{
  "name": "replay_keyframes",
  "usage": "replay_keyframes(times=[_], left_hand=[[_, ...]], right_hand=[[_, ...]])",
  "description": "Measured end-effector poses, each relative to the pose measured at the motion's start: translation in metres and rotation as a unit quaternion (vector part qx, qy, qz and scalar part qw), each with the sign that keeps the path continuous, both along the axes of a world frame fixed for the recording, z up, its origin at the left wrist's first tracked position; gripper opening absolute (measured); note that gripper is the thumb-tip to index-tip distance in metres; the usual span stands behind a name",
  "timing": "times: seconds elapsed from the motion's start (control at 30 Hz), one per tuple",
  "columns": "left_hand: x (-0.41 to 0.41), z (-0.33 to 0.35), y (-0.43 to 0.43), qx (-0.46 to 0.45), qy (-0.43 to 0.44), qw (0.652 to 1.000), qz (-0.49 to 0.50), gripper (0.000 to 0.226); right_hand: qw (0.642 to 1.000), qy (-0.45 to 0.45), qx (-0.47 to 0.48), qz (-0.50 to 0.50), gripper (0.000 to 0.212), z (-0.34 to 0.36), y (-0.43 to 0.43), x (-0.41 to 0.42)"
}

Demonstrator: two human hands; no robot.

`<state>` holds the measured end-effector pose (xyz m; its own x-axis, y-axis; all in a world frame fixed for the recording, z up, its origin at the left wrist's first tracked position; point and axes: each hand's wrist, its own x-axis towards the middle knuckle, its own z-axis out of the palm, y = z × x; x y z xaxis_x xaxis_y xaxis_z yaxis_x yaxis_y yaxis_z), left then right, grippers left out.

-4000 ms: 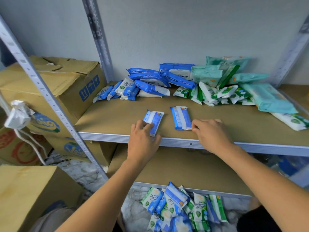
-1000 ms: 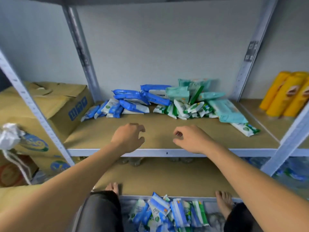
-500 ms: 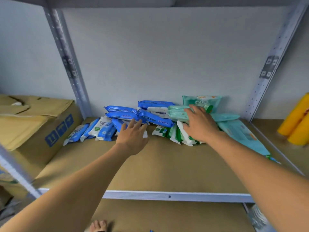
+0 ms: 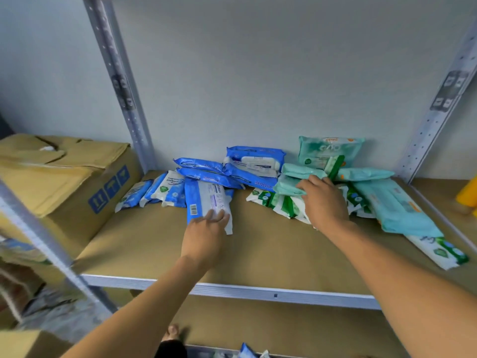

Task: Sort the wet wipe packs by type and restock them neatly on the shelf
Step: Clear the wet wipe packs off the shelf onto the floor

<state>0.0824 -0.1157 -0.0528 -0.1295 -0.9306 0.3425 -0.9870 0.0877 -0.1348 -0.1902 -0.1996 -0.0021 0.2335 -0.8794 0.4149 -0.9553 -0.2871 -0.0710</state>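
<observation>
The wet wipe packs lie in a heap along the back of the brown shelf board (image 4: 271, 257). Dark blue packs (image 4: 254, 165) and small blue-and-white packs (image 4: 160, 189) are on the left. Small green-and-white packs (image 4: 280, 202) and large mint packs (image 4: 395, 210) are on the right. My left hand (image 4: 204, 236) grips the near end of a blue-and-white pack (image 4: 206, 197) that lies barcode side up, out in front of the blue heap. My right hand (image 4: 326, 202) reaches over the green-and-white packs and holds a mint green pack (image 4: 290, 183) between fingers and thumb.
One mint pack (image 4: 330, 151) leans upright against the back wall. A green-and-white pack (image 4: 444, 251) lies alone at the right front. A cardboard box (image 4: 64, 174) fills the bay to the left, behind the steel upright (image 4: 121, 86). Something yellow (image 4: 468, 195) shows at the right edge.
My left hand has taken hold of a blue-and-white pack and drawn it forward out of the heap. My right hand has shifted left onto the mint green pack. The camera has moved closer.
</observation>
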Motion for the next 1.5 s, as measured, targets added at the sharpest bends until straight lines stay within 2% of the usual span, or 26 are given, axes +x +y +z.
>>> replay_keyframes(times=[0.07, 0.27, 0.37, 0.5, 0.57, 0.63, 0.7, 0.73, 0.8, 0.87, 0.97, 1.07, 1.17, 1.27, 1.5], left_hand=[[-0.001, -0.01, 0.015, -0.045, 0.056, 0.997, -0.018, 0.033], [-0.008, -0.018, 0.055, -0.078, 0.145, 0.986, -0.026, 0.038], [-0.011, -0.014, 0.07, -0.117, 0.154, 0.981, -0.005, 0.02], [-0.014, 0.003, 0.07, -0.138, 0.19, 0.971, 0.04, 0.033], [-0.015, 0.009, 0.061, -0.116, 0.206, 0.97, 0.063, 0.03], [-0.016, 0.01, 0.051, -0.03, 0.21, 0.97, 0.115, 0.05], [-0.016, 0.002, 0.045, 0.068, 0.225, 0.959, 0.156, 0.08], [-0.018, -0.003, 0.043, 0.103, 0.221, 0.955, 0.167, 0.088], [-0.019, -0.01, 0.042, 0.13, 0.203, 0.954, 0.176, 0.093], [-0.02, -0.011, 0.044, 0.135, 0.21, 0.951, 0.183, 0.094], [-0.023, -0.01, 0.055, 0.132, 0.207, 0.95, 0.194, 0.094], [-0.029, -0.01, 0.068, 0.114, 0.212, 0.95, 0.199, 0.099], [-0.03, -0.013, 0.076, 0.099, 0.214, 0.952, 0.197, 0.098], [-0.03, -0.018, 0.087, 0.073, 0.232, 0.953, 0.179, 0.086], [-0.043, -0.041, 0.146, -0.016, 0.257, 0.959, 0.117, 0.085]], right_hand=[[1.0, -0.01, -0.013, 0.003, 0.032, -0.008, 0.011, 0.0], [0.994, -0.055, -0.069, 0.066, 0.037, -0.029, 0.052, -0.006], [0.989, -0.077, -0.085, 0.098, 0.036, -0.041, 0.073, -0.012], [0.985, -0.066, -0.084, 0.136, 0.028, -0.057, 0.105, -0.023], [0.988, -0.044, -0.061, 0.137, 0.021, -0.059, 0.125, -0.028], [0.991, -0.061, -0.042, 0.107, 0.005, -0.052, 0.14, -0.03], [0.991, -0.121, -0.022, 0.053, 0.012, -0.043, 0.146, -0.024], [0.989, -0.146, -0.005, 0.019, 0.018, -0.038, 0.144, -0.018], [0.986, -0.153, 0.054, -0.049, 0.042, -0.03, 0.137, -0.002], [0.982, -0.112, 0.116, -0.095, 0.069, -0.03, 0.13, 0.017], [0.974, -0.11, 0.14, -0.139, 0.089, -0.045, 0.127, 0.041], [0.96, -0.177, 0.134, -0.173, 0.091, -0.059, 0.129, 0.05], [0.966, -0.18, 0.086, -0.165, 0.087, -0.067, 0.14, 0.05], [0.968, -0.191, 0.039, -0.16, 0.085, -0.077, 0.157, 0.05], [0.972, -0.195, 0.007, -0.133, 0.09, -0.09, 0.199, 0.044]])
